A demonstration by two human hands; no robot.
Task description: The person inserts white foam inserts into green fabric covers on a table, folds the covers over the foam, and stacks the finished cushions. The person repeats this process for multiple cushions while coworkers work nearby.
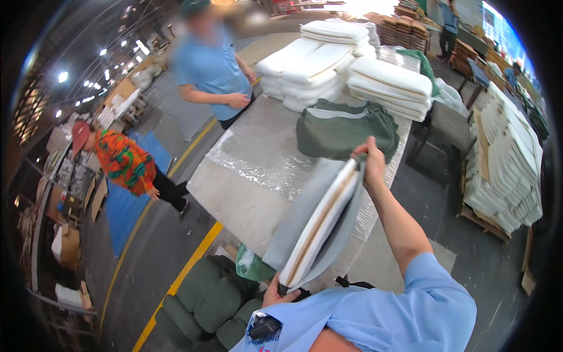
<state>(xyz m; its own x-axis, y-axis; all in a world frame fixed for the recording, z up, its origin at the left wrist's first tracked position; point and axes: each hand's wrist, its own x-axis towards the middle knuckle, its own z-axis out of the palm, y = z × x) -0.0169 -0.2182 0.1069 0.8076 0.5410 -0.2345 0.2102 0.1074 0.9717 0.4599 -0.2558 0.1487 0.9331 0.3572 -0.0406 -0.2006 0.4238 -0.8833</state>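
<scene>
A white foam pad with a brown middle layer [321,226] stands on its long edge inside an opened cushion cover [305,211], whose grey inner side shows. My right hand [372,164] is closed on the cover's far end. At the near end, close to my body, my left hand [278,294] grips the lower corner of the cover and pad; part of its fingers is hidden. Just beyond my right hand a pile of dark green fabric covers [346,135] lies on the plastic-covered table [246,158].
Stacks of white foam pads [314,64] stand on the table's far end, with more [393,85] to the right. Dark green finished cushions [211,293] are piled at near left. A person in blue [214,70] stands across the table; another [123,155] walks at left. A pallet of white pads [504,158] stands right.
</scene>
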